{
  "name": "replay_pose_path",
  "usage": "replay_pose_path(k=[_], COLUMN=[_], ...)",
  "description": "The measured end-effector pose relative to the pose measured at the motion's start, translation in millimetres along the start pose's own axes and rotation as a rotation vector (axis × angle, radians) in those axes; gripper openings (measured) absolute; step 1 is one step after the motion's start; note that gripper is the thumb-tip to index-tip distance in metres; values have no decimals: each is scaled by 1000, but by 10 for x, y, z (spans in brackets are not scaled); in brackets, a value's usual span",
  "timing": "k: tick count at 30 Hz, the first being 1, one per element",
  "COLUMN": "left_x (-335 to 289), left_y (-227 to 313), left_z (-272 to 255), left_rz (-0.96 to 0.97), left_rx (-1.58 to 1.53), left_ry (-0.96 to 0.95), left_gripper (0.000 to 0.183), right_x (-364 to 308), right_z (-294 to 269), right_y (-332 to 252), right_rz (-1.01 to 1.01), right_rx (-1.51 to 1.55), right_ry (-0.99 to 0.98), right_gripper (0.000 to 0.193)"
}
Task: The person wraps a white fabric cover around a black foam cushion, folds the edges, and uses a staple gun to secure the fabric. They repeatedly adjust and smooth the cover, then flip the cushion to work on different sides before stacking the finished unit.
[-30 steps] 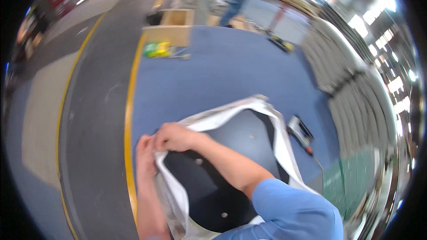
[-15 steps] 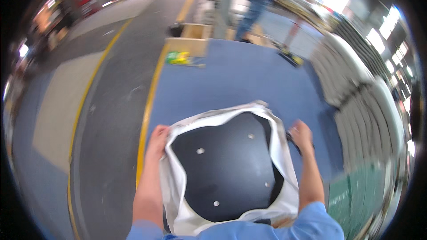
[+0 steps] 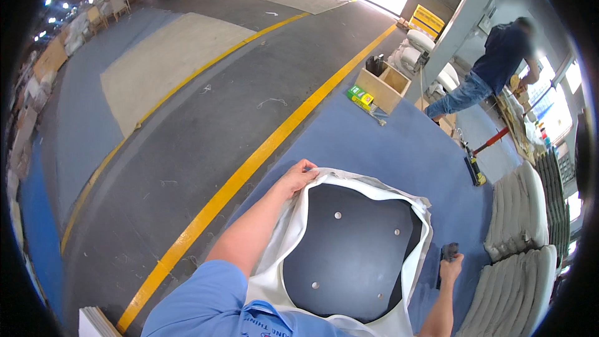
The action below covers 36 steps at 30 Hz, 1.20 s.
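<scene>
A seat pad lies upside down in front of me, its black base panel (image 3: 352, 249) showing several round holes. White fabric cover (image 3: 293, 246) wraps around the panel's edge in loose folds. At the far left corner, my left hand (image 3: 299, 178) is closed on the cover's edge, fingers over the rim. To the right of the pad, my right hand (image 3: 450, 268) is wrapped round a dark hand tool (image 3: 448, 252), apart from the cover. The tool's exact kind is hard to make out.
The blue table (image 3: 374, 150) holds a wooden box (image 3: 384, 87), a green-yellow packet (image 3: 360, 96) and a black-yellow tool (image 3: 474, 170). Stacked pale cushions (image 3: 515, 212) stand at right. Another person (image 3: 493, 62) bends over a bench beyond. A yellow floor line (image 3: 268, 146) runs left.
The view has swung left, so the table and pad appear farther right. My left hand still grips the cover's far left corner; my right hand, with the tool, is farther out from the pad.
</scene>
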State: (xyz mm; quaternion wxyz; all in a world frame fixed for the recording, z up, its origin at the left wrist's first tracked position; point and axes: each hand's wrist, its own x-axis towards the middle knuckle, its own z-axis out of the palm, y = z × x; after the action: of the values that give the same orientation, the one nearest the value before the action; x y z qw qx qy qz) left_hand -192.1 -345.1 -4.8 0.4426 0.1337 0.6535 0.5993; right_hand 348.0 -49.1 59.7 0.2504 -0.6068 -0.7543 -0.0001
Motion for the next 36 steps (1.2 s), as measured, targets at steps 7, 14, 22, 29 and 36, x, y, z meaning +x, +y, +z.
replay_pose_path(k=[7,14,22,29,36], left_x=[25,44,146,75,98], left_y=[-134,-117,-207,-177,-219], left_z=[-95,-10,-84,-32,-54], left_rz=[52,95,30,50,71], left_rx=[113,187,114,198,224], left_ry=[69,114,63,85,90], left_gripper=[32,37,39,39,41], right_x=[508,94,-561,-637,-657], right_z=[-740,-139,529,575,619], right_y=[-1918,-3956,-4920,-4895,-4987], right_rz=[0,-291,-269,-282,-332], right_rx=[607,756,458,415,353], right_ry=[-676,-1248,-1381,-1349,-1431], right_gripper=[21,30,23,21,30])
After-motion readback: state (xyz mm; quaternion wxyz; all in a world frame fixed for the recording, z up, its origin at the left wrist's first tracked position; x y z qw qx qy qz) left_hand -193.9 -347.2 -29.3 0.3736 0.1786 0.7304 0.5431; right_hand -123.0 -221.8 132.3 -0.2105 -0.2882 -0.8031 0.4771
